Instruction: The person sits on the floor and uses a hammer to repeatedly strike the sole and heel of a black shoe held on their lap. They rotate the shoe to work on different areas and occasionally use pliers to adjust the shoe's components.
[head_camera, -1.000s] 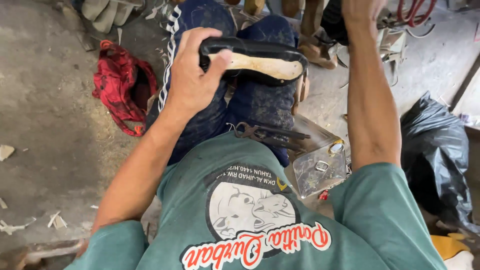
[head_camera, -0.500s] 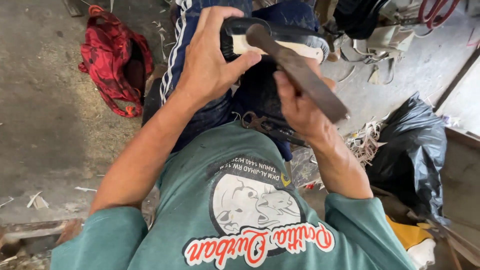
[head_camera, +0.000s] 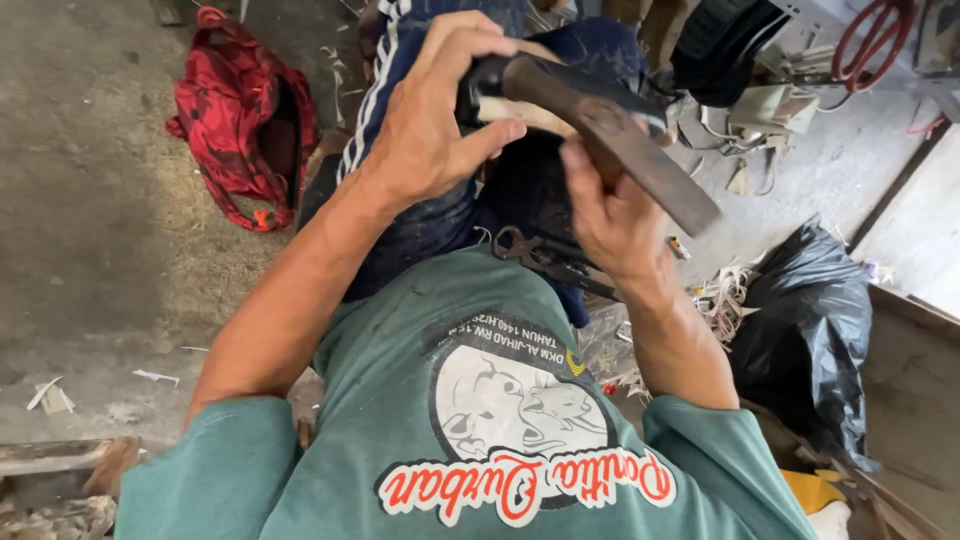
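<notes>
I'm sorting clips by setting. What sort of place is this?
Probably a small shoe-repair or cobbler's workshop, worked on the floor. The left hand steadies a shoe on the lap, the right hand grips a hammer, pliers lie on the lap, and scraps litter the concrete floor.

A red backpack (head_camera: 243, 120) lies on the concrete floor (head_camera: 90, 230). Well right of it sit a black plastic bag (head_camera: 805, 330) and red-handled scissors (head_camera: 868, 40).

Right hand (head_camera: 610, 215) with hammer (head_camera: 610, 125) now lower on the shoe (head_camera: 500, 95)
</notes>
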